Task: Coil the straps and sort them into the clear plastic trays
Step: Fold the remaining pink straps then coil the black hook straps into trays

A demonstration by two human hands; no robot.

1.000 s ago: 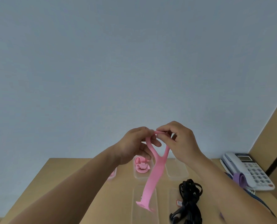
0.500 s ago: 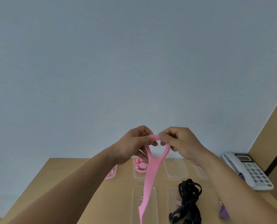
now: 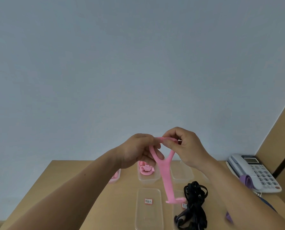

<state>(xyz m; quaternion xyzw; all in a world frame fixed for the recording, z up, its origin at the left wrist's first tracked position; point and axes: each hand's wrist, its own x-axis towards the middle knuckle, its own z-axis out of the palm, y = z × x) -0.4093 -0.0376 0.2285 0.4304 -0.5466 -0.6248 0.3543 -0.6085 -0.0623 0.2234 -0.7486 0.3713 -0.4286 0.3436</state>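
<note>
Head view: both hands were up above the worktop (image 3: 82,188), sharing one pink strap (image 3: 167,176).

Progress, as judged:
- One coiled pink strap (image 3: 145,170) lay in the rear middle tray (image 3: 149,180).
- More pink showed in the rear left tray (image 3: 117,175), mostly hidden by the left forearm.
- The front tray (image 3: 148,218) showed only its label.
- The black straps (image 3: 194,205) lay in a loose tangle at front right, uncoiled.
- A purple strap (image 3: 248,180) was draped over the telephone (image 3: 256,171).
- So most of the sorting looked undone, and the strap in hand was not yet coiled.

Grip: the left hand (image 3: 138,150) pinched one side of the strap's top span and the right hand (image 3: 186,146) pinched the other, fingers curled. Neither grip held anything else.

Strap against grip: a short ridged span bridged the two grips. Two limbs dropped from them and met in a Y. A single tail hung below, clear of the worktop. Its T-shaped foot sat just beside the black straps.
</note>
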